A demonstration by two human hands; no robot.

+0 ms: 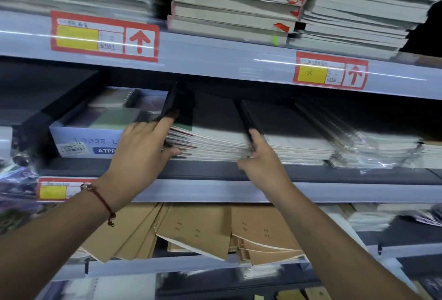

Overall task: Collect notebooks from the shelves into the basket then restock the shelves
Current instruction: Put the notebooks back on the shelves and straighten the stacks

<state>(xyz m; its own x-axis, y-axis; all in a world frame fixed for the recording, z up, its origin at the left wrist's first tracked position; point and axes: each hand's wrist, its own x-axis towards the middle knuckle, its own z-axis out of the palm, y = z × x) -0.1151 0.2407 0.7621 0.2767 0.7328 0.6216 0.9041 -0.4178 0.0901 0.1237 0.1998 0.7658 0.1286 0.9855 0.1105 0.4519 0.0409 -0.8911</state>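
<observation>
A stack of dark-covered notebooks (215,139) lies on the middle shelf (215,171). My left hand (141,149) grips the stack's left end, index finger on top by a black divider (171,101), thumb under the lower notebooks. My right hand (259,156) grips the stack's right front corner, next to a second black divider (244,120). To the right sits another dark-covered stack (287,132). No basket is in view.
A white box (95,132) of small spiral pads stands left of the stack. Wrapped spiral notebooks (373,149) lie at the right. The upper shelf holds tall stacks of books (234,5). Brown kraft notebooks (203,230) fan out on the shelf below. Red price labels (102,36) line the rails.
</observation>
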